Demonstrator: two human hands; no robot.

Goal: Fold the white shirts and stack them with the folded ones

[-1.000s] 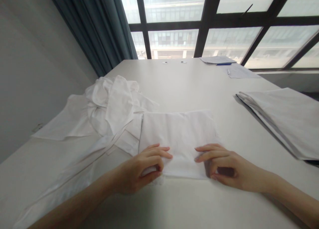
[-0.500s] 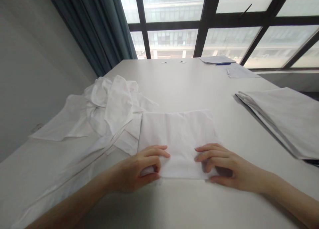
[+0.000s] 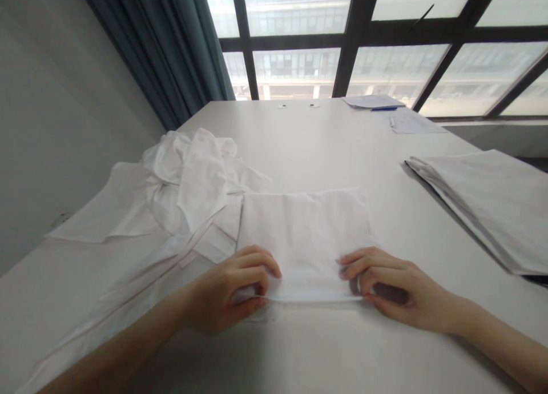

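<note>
A folded white cloth [image 3: 303, 240] lies flat on the white table in front of me, roughly rectangular. My left hand [image 3: 233, 285] pinches its near left corner between thumb and fingers. At the near right corner, my right hand [image 3: 394, 282] grips the near edge the same way, thumb below and fingertips on top. That near edge is raised slightly off the table between the hands. Touching the cloth's left side is a crumpled heap of white fabric [image 3: 201, 177], with a long strip of it running under my left forearm.
A stack of folded white cloth [image 3: 492, 205] on something dark sits at the right edge. Papers [image 3: 372, 101] with a blue pen [image 3: 384, 108] lie at the far right of the table [image 3: 299, 143]. Beyond are a dark-framed window and a blue curtain [image 3: 184, 51].
My fingers have closed on the near corners of the folded cloth, and its near edge has lifted slightly. My left hand has shifted a little left, my right a little right.
</note>
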